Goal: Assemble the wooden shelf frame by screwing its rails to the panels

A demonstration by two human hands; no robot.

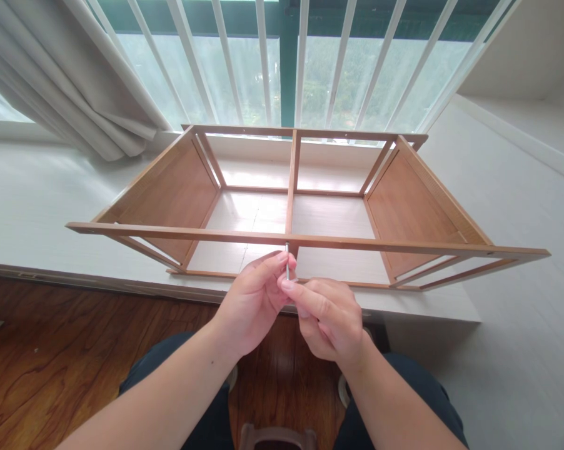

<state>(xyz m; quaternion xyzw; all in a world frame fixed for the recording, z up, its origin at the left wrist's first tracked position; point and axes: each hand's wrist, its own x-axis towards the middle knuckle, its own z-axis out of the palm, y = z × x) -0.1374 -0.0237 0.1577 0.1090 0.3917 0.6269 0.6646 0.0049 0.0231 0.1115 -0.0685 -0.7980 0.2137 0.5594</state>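
Note:
A thin silvery bolt (287, 265) stands roughly upright between my two hands, its far end close to the middle of the front rail (244, 235) of a wooden frame. The fingertips of my left hand (256, 300) are closed around its upper part. My right hand (331, 315) pinches at its lower end with thumb and forefinger, the other fingers curled in. Whether the bolt touches the rail, I cannot tell. The open frame has a centre bar (292, 181), a left side panel (169, 187) and a right side panel (427, 206).
The frame rests on a white window ledge (38, 200) above a brown wooden floor (75, 350). Behind it are white window bars (262, 62), with a grey curtain (75, 81) at left and a white wall (511, 219) at right. A small stool (277, 435) stands below.

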